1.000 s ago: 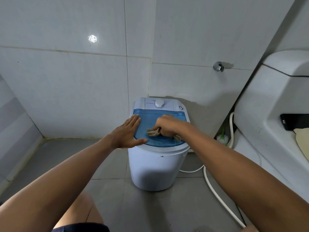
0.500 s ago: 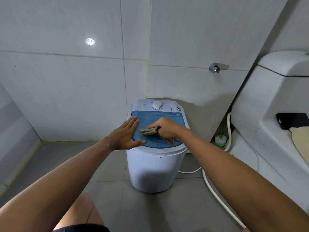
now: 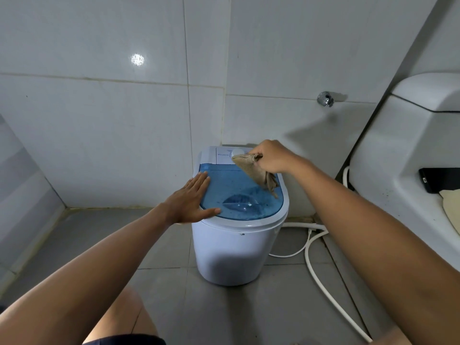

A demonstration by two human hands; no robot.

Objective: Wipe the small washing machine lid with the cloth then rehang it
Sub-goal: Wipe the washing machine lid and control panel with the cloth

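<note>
A small white washing machine [image 3: 234, 255] stands on the grey floor against the tiled wall. Its translucent blue lid [image 3: 239, 195] is closed, with dark specks on it. My left hand [image 3: 191, 200] lies flat on the lid's left edge, fingers spread. Above the machine's back right corner, my right hand [image 3: 272, 159] pinches a beige cloth [image 3: 258, 174]. The cloth hangs off the lid and partly covers the white control dial [image 3: 236, 153].
A white toilet tank [image 3: 408, 135] stands at the right with a black phone [image 3: 439, 179] on its ledge. A white hose [image 3: 323, 277] snakes over the floor to the machine's right. A chrome wall fitting [image 3: 325, 98] sits above. My knee [image 3: 124, 317] shows below.
My right hand has lifted the cloth off the lid and moved it back and to the right, above the control panel. My left hand stays on the lid's left edge.
</note>
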